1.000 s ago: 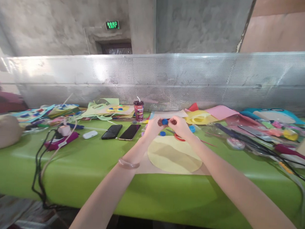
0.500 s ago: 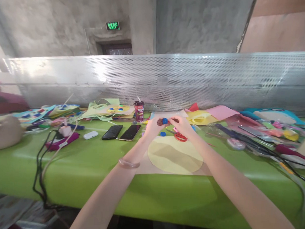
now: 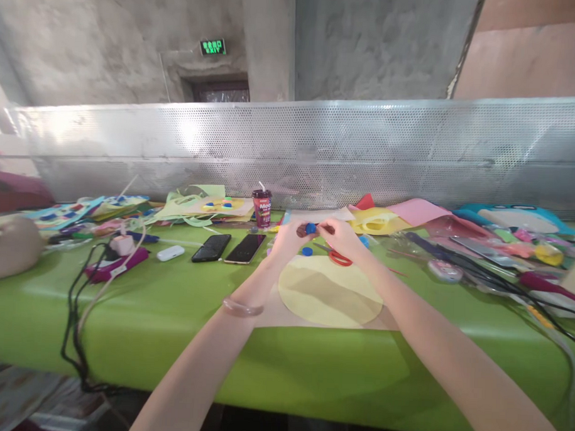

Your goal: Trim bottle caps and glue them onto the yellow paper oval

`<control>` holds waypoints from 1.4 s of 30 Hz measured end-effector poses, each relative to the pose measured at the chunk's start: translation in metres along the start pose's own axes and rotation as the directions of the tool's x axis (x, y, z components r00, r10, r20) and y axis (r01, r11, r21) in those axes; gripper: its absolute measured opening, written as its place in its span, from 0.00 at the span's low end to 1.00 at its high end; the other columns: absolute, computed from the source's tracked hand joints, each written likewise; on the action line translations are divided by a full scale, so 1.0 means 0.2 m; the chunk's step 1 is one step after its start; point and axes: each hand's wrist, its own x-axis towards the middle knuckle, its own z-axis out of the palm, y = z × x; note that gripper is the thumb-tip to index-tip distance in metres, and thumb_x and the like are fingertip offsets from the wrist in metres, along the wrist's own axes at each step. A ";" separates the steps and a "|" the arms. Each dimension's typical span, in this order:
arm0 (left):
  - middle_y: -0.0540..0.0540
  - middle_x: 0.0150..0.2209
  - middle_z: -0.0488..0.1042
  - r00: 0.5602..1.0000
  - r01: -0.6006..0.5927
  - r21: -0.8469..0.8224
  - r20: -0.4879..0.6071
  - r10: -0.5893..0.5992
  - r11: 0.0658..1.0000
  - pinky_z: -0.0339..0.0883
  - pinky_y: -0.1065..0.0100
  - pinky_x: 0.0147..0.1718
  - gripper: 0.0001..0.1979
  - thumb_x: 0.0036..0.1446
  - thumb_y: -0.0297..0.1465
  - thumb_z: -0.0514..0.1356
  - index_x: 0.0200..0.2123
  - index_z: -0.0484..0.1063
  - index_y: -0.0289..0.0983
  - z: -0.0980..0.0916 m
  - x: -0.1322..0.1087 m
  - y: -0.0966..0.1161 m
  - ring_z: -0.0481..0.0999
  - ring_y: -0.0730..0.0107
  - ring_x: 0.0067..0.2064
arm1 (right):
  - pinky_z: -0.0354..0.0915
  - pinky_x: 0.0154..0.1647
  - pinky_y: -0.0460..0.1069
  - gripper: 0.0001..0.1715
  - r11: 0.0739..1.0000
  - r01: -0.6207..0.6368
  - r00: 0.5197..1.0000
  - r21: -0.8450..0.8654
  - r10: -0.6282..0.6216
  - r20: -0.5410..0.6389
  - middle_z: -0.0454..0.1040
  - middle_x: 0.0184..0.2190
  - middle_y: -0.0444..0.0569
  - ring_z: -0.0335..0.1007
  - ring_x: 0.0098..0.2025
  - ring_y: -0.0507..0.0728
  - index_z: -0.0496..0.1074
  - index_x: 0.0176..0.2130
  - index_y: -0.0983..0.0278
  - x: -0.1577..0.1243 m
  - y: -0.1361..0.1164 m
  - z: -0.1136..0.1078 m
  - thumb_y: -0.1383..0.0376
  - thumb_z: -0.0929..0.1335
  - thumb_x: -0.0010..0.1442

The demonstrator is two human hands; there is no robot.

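Rough grey concrete point(image 3: 134, 21) and a perforated metal panel point(image 3: 271, 146) stand behind a table point(image 3: 160, 343) wrapped in smooth, slightly shiny green sheeting. At its left end shows what looks like another person's bare arm point(image 3: 15, 250); beside it lies a magenta power strip point(image 3: 118, 267), its cables hanging over the near edge, presumably to reach a supply below. Next come a rounded white case point(image 3: 170, 253) and two dark, glossy phones point(image 3: 245, 248), with a ribbed-lid drink cup point(image 3: 262, 209) toward the far edge, perhaps set there against knocks. Over the table's middle, the left hand point(image 3: 290, 236) pinches a small blue disc point(image 3: 310, 228) by its side — a grip that seems meant to leave its face exposed to the other hand. A second blue disc point(image 3: 307, 251) lies below, just beyond a flat, matte yellow oval point(image 3: 329, 291) on a paler sheet at the near edge. Red-handled scissors point(image 3: 339, 258) rest just beyond the oval. The right hand point(image 3: 338, 236) is drawn narrow close to the held disc, fingertips together; whether they hold anything I cannot tell. Farther right, curling coloured sheets point(image 3: 422, 214) line the far edge — soft and thin-looking — before tangled black cables point(image 3: 488, 273) near the right end.
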 end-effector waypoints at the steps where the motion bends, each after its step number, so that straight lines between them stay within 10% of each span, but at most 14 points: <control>1: 0.44 0.44 0.70 1.000 0.000 0.010 -0.005 0.000 1.000 0.68 0.60 0.39 0.13 0.58 0.35 0.54 0.44 0.67 0.34 0.00 0.00 0.00 0.71 0.67 0.41 | 0.67 0.37 0.53 0.14 1.000 0.000 1.000 -0.018 0.000 -0.011 0.70 0.39 0.48 0.68 0.37 0.53 0.67 0.43 0.66 0.00 0.00 0.01 0.60 0.64 0.61; 10: 0.49 0.28 0.74 0.968 -0.037 0.029 -0.245 0.043 0.999 0.68 0.67 0.36 0.11 0.45 0.33 0.65 0.32 0.71 0.34 -0.05 0.01 0.03 0.74 0.70 0.31 | 0.67 0.36 0.52 0.13 0.998 -0.028 0.974 -0.060 0.014 -0.225 0.70 0.39 0.48 0.68 0.36 0.53 0.67 0.42 0.66 0.00 -0.04 0.00 0.60 0.64 0.61; 16: 0.42 0.35 0.75 0.846 0.070 0.047 -0.532 -0.034 0.996 0.68 0.65 0.38 0.18 0.50 0.42 0.58 0.37 0.70 0.33 -0.49 0.01 0.03 0.75 0.68 0.35 | 0.65 0.38 0.52 0.11 0.998 0.008 0.911 -0.070 -0.036 -0.410 0.70 0.35 0.46 0.67 0.36 0.52 0.68 0.36 0.66 0.01 -0.04 -0.11 0.60 0.63 0.61; 23: 0.45 0.30 0.75 0.871 0.201 0.275 -0.490 -0.042 0.940 0.66 0.64 0.37 0.16 0.42 0.40 0.63 0.31 0.71 0.36 -0.90 -0.20 -0.13 0.73 0.65 0.33 | 0.61 0.36 0.51 0.06 0.992 0.126 0.946 0.004 -0.119 -0.302 0.67 0.33 0.49 0.64 0.34 0.56 0.68 0.31 0.63 -0.03 -0.40 0.00 0.64 0.63 0.58; 27: 0.47 0.28 0.75 0.885 0.264 0.387 -0.461 -0.062 0.884 0.65 0.64 0.34 0.12 0.44 0.40 0.61 0.30 0.70 0.39 -0.91 -0.38 -0.31 0.73 0.64 0.30 | 0.63 0.36 0.49 0.11 0.962 0.242 0.967 0.123 -0.250 0.049 0.70 0.38 0.49 0.67 0.37 0.55 0.71 0.35 0.59 -0.16 -0.72 0.20 0.70 0.61 0.57; 31: 0.45 0.28 0.75 0.913 0.280 0.446 -0.399 -0.091 0.850 0.65 0.63 0.32 0.12 0.44 0.42 0.60 0.29 0.69 0.40 -0.87 -0.45 -0.43 0.73 0.60 0.30 | 0.65 0.38 0.44 0.17 0.935 0.288 0.826 0.205 -0.351 0.442 0.74 0.40 0.41 0.70 0.38 0.51 0.74 0.37 0.57 -0.19 -0.78 0.31 0.74 0.68 0.48; 37: 0.46 0.33 0.77 0.983 0.177 0.406 -0.120 -0.140 0.897 0.66 0.64 0.37 0.16 0.44 0.43 0.60 0.36 0.68 0.41 -0.78 -0.43 -0.43 0.75 0.58 0.36 | 0.58 0.51 0.62 0.20 0.999 0.003 0.917 -0.047 0.016 0.398 0.62 0.54 0.53 0.60 0.53 0.61 0.62 0.53 0.63 -0.10 -0.63 0.37 0.61 0.63 0.61; 42: 0.47 0.31 0.77 0.988 0.148 0.340 -0.015 -0.152 0.929 0.68 0.63 0.36 0.17 0.44 0.45 0.60 0.34 0.66 0.39 -0.74 -0.44 -0.44 0.77 0.60 0.35 | 0.62 0.48 0.58 0.21 0.995 0.101 0.868 0.026 -0.100 0.486 0.70 0.47 0.61 0.66 0.48 0.63 0.66 0.51 0.72 -0.33 -0.83 0.42 0.63 0.61 0.61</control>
